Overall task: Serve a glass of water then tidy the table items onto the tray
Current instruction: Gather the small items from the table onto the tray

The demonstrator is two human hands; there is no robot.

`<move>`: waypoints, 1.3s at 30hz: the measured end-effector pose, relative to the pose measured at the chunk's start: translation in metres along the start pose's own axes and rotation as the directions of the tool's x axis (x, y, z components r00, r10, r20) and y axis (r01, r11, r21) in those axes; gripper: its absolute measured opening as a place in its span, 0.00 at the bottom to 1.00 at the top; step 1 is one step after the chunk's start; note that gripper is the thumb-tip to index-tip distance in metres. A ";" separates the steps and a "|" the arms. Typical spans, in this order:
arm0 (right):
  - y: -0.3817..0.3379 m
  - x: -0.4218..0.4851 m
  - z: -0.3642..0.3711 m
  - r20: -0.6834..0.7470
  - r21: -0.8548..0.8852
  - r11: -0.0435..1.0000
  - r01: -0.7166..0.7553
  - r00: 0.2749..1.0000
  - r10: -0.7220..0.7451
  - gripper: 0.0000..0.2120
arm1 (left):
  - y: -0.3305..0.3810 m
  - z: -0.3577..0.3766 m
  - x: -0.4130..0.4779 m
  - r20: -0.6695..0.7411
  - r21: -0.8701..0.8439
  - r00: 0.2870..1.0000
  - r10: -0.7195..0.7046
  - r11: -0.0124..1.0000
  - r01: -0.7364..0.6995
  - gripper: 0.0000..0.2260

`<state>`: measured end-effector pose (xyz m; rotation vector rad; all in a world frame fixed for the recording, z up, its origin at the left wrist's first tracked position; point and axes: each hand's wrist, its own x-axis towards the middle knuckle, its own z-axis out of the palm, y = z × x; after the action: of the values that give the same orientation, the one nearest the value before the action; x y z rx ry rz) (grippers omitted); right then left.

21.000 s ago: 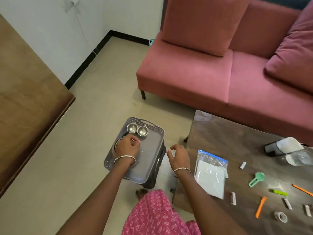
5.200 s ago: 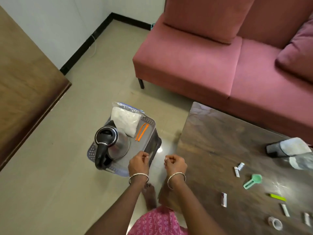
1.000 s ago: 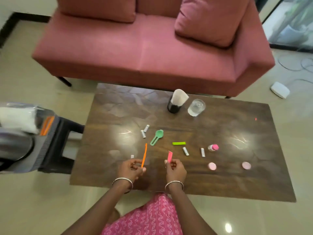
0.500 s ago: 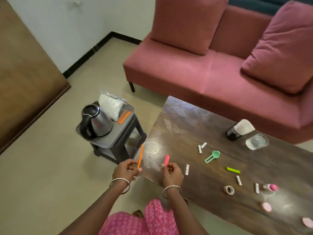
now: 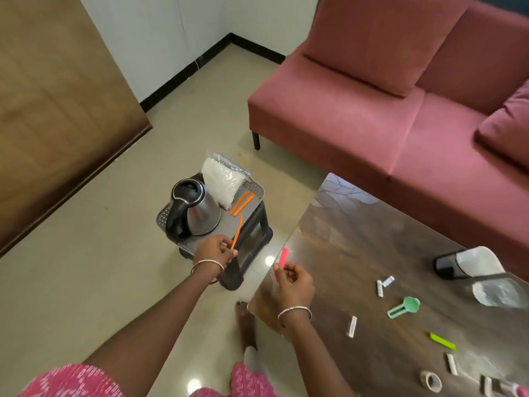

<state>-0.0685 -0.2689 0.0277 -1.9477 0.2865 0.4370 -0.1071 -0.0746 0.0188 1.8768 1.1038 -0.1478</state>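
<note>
Left hand [image 5: 215, 252] pinching an orange stick [image 5: 237, 231] over the near edge of the grey tray [image 5: 255, 189], kettle [image 5: 193, 208] at its ten o'clock. Right hand [image 5: 292, 282] gripping a pink strip [image 5: 282, 258] above the table [image 5: 355, 236] corner. Glass [image 5: 498, 290] on the table at three o'clock.

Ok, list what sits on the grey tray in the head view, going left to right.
Steel kettle with black handle → clear plastic bag of white powder → pair of orange sticks, all on the grey perforated tray.
</note>
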 end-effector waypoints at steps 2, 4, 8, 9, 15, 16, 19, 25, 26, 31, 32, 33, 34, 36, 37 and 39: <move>-0.006 0.019 0.020 0.021 0.021 0.999 -0.025 0.999 0.024 0.05 | 0.007 0.001 0.033 -0.007 0.055 1.000 -0.008 0.998 0.008 0.07; -0.010 0.036 0.039 0.036 0.036 0.998 -0.058 0.998 0.057 0.05 | 0.015 0.002 0.062 -0.014 0.136 1.000 0.001 0.991 0.001 0.08; -0.020 0.081 0.075 0.084 0.030 0.994 -0.107 0.991 0.104 0.05 | 0.025 0.016 0.125 0.024 0.219 1.000 -0.007 0.976 0.002 0.09; -0.021 0.094 0.083 0.096 0.023 0.994 -0.105 0.990 0.102 0.04 | 0.026 0.021 0.141 0.038 0.235 0.999 -0.010 0.972 0.001 0.09; -0.034 0.164 0.124 0.162 0.013 0.993 -0.120 0.980 0.116 0.02 | 0.024 0.047 0.205 0.046 0.445 0.999 0.012 0.895 -0.031 0.10; -0.037 0.174 0.131 0.175 0.015 0.991 -0.131 0.976 0.126 0.02 | 0.021 0.050 0.211 0.039 0.487 0.999 0.016 0.873 -0.033 0.10; -0.043 0.198 0.151 0.215 -0.015 0.987 -0.160 0.963 0.159 0.02 | 0.014 0.059 0.222 0.028 0.608 0.998 0.058 0.792 -0.063 0.08; -0.042 0.223 0.185 0.200 -0.127 0.968 -0.215 0.951 0.237 0.05 | 0.015 0.076 0.240 0.003 0.656 0.999 0.045 0.753 -0.036 0.08; -0.042 0.226 0.190 0.185 -0.141 0.963 -0.229 0.950 0.253 0.06 | 0.016 0.077 0.244 0.000 0.653 0.999 0.032 0.757 -0.024 0.07; -0.044 0.236 0.211 0.145 -0.368 0.913 -0.178 0.959 0.245 0.08 | 0.015 0.079 0.249 -0.030 0.671 0.999 0.024 0.742 0.003 0.09; -0.045 0.236 0.215 0.146 -0.449 0.883 -0.136 0.964 0.223 0.10 | 0.014 0.080 0.248 -0.026 0.674 0.999 0.024 0.739 0.000 0.10; -0.047 0.236 0.219 0.144 -0.516 0.851 -0.098 0.969 0.200 0.11 | 0.012 0.080 0.246 -0.012 0.679 1.000 0.027 0.734 -0.012 0.10; -0.049 0.235 0.223 0.143 -0.556 0.827 -0.076 0.972 0.185 0.11 | 0.010 0.081 0.245 0.007 0.686 0.999 0.033 0.727 -0.028 0.10; -0.051 0.236 0.230 0.134 -0.591 0.804 -0.064 0.975 0.176 0.09 | 0.006 0.082 0.244 0.036 0.692 0.999 0.040 0.720 -0.054 0.10; -0.051 0.237 0.233 0.127 -0.603 0.795 -0.061 0.977 0.172 0.08 | 0.005 0.082 0.245 0.041 0.691 0.998 0.039 0.720 -0.057 0.10; -0.050 0.240 0.237 0.117 -0.628 0.776 -0.053 0.980 0.161 0.07 | 0.004 0.082 0.246 0.053 0.693 0.998 0.034 0.719 -0.062 0.10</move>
<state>0.1272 -0.0318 -0.1199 -2.5323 0.1509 0.8512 0.0670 0.0170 -0.1497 2.5550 1.0480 -0.6478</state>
